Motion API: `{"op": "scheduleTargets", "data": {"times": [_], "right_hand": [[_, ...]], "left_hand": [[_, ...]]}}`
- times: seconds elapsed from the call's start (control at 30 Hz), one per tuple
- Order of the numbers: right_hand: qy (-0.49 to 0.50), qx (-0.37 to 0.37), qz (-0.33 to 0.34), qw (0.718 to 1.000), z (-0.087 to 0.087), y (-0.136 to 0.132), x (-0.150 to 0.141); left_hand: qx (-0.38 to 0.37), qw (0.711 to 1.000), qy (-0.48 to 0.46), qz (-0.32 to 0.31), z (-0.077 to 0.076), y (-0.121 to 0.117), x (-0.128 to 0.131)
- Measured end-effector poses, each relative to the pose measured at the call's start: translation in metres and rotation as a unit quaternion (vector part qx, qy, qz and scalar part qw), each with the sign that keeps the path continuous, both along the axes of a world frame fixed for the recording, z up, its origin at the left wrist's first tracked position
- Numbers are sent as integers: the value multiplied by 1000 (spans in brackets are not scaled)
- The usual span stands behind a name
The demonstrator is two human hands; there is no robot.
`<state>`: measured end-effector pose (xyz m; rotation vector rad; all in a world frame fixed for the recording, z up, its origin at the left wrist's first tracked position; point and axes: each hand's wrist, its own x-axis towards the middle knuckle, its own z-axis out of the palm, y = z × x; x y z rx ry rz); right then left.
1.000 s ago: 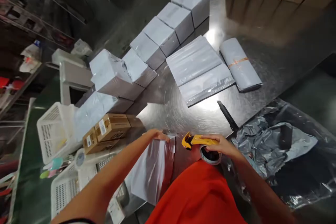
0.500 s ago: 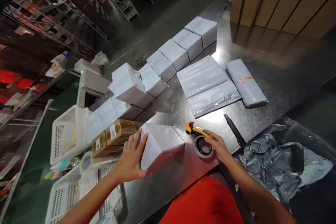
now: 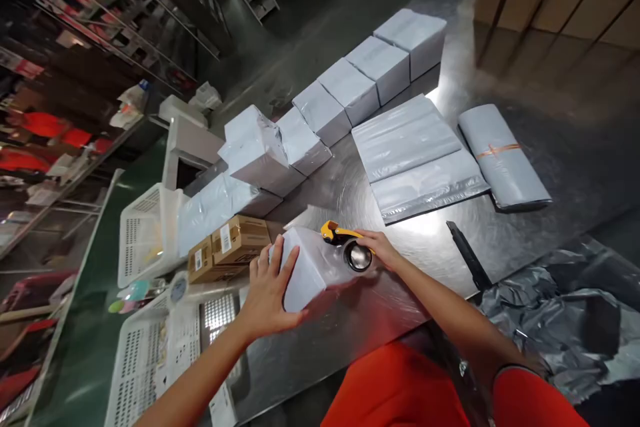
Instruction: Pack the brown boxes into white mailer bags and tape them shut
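Note:
A white wrapped box [image 3: 303,270] rests on the metal table [image 3: 320,353] in front of me. My left hand [image 3: 270,287] grips its left end, thumb at the near side and fingers over the far side. In my right hand [image 3: 383,250] is a tape dispenser [image 3: 343,233] with a yellow handle and a roll of clear tape. The dispenser's head is over the right part of the box; whether the tape touches it I cannot tell. Two small brown cartons [image 3: 240,243] lie just beyond my left hand.
Several white packages [image 3: 350,90] line the table's far side. Flat white mailer bags [image 3: 420,157] and a tied bundle of bags [image 3: 503,157] lie right of them. A black utility knife [image 3: 469,257] is near crumpled grey plastic [image 3: 555,320]. White baskets [image 3: 143,233] stand at left.
My right hand has brought the tape dispenser leftward, from the table beside the box to over the box. My left hand still grips the box. The camera view has shifted slightly.

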<state>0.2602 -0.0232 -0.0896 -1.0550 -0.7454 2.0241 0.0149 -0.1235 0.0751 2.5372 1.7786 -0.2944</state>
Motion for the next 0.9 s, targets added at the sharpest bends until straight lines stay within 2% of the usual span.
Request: {"op": "scheduleTargets", "data": {"times": [0.1,0.17,0.27,0.37,0.43,0.5,0.53,0.6,0.67,0.73,0.77,0.8,0.83,0.87,0.9], "right_hand": [[-15,5,17,1000,3,7,5],[-21,16,18,999,3,-9,21],[-53,44,6,998,1,-72,48],[-76,20,-59,995,2,-144,52],[-75,0,-100,992,3,-169,37],[-71,2,-114,991,4,-166,17],[-66,8,-107,992,4,-157,9],[-57,22,-74,995,5,-132,0],[-51,25,-21,998,6,-107,-2],[-43,17,41,998,8,-89,-3],[-38,12,70,997,10,-82,-5],[-36,8,93,995,11,-76,-7],[-38,6,110,993,13,-71,-10],[-41,9,124,991,14,-67,-13],[-43,13,132,990,15,-64,-13]], "left_hand": [[9,1000,10,21,2,-2,0],[3,999,24,38,5,-2,2],[-13,996,47,72,10,0,16],[-14,986,68,150,11,-9,38],[-26,968,77,235,14,-26,44],[-81,957,67,270,23,-51,38],[-121,959,53,252,30,-63,30],[-170,972,42,157,47,-79,12],[-128,988,76,35,61,-79,1],[-81,982,98,-137,63,-61,3],[-88,963,82,-242,60,-48,7],[-130,923,50,-358,53,-35,13],[-168,884,21,-436,45,-23,18],[-189,864,1,-466,36,-14,22],[-195,861,-6,-470,27,-7,25]]}}
